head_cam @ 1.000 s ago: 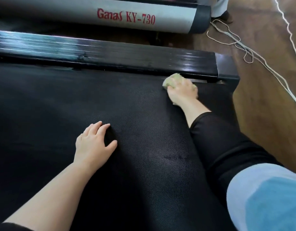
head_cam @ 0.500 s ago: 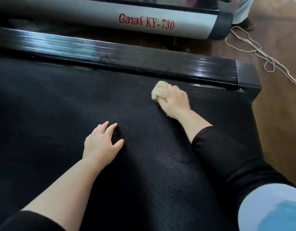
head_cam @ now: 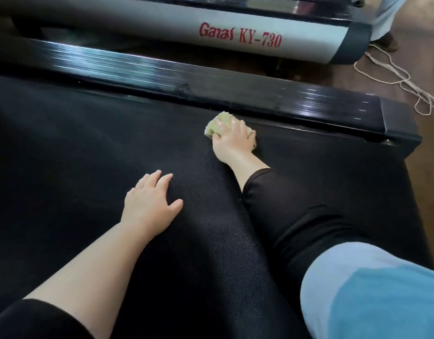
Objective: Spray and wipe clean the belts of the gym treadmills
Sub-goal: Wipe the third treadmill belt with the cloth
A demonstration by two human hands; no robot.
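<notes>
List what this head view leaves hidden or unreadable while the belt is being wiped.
- Cloth: mostly covered by the right hand; its full shape is hidden.
- Treadmill belt: cut off by the left and bottom edges; wetness or dirt is unreadable on the dark surface.
- Spray bottle: not in frame.
- Belt under the left hand: covered by the palm.
- Person standing at top right: cut off by the frame edge.
</notes>
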